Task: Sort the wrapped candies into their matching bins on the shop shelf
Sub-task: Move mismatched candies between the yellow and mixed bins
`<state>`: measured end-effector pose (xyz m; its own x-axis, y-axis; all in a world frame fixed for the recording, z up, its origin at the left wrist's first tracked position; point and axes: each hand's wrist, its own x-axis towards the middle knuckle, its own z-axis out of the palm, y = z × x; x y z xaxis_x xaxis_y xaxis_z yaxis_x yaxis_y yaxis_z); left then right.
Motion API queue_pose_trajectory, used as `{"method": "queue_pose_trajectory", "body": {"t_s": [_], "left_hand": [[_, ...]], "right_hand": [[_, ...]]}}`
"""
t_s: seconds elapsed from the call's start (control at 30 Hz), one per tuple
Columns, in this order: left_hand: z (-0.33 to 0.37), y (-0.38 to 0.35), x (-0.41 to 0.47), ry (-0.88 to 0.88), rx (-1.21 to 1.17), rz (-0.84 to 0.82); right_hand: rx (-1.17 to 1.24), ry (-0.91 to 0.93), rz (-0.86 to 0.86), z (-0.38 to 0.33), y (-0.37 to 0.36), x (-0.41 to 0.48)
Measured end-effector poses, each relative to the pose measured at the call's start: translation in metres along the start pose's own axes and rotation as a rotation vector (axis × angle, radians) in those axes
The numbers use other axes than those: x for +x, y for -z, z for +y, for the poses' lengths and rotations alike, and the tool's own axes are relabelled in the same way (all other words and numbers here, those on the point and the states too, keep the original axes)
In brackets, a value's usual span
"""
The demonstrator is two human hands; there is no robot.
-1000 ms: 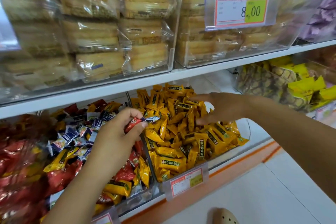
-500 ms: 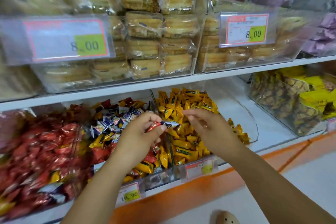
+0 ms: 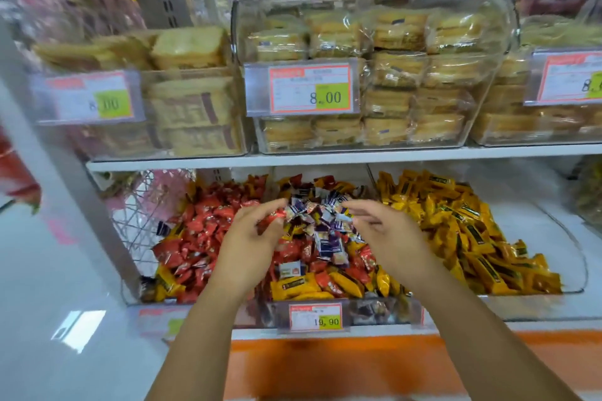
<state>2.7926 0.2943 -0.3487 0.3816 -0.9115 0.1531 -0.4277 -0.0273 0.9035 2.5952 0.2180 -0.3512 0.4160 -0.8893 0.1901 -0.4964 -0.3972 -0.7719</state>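
The red candy [image 3: 273, 217] is pinched at the fingertips of your left hand [image 3: 250, 247], above the back of the middle bin [image 3: 374, 307] of mixed wrappers. Blur hides it partly, but its long axis seems to run sideways, toward your right hand [image 3: 387, 231]. That hand hangs just beside it with fingers loosely curled, holding nothing that shows.

The bin of red candies [image 3: 153, 299] lies just to the left of your left hand, so that hand is the nearer one and the move looks like a short sideways carry. The wall between the two bins is hidden behind your left hand, so lift over it. The upper shelf [image 3: 325, 158] overhangs the back, leaving more room toward the front. The yellow bin [image 3: 580, 273] lies beyond your right hand.
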Motion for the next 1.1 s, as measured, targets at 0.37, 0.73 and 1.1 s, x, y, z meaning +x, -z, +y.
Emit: {"method": "queue_pose_trajectory", "body": {"t_s": [0.37, 0.73, 1.1], "left_hand": [[-0.043, 0.061, 0.017, -0.084, 0.450, 0.272], [-0.035, 0.000, -0.016, -0.554, 0.966, -0.207], [-0.048, -0.001, -0.008, -0.567, 0.900, -0.213]], "right_hand": [[-0.134, -0.068, -0.180, -0.008, -0.001, 0.008], [-0.521, -0.174, -0.500, -0.012, -0.032, -0.004], [-0.315, -0.007, -0.356, -0.020, -0.023, -0.011]]}}
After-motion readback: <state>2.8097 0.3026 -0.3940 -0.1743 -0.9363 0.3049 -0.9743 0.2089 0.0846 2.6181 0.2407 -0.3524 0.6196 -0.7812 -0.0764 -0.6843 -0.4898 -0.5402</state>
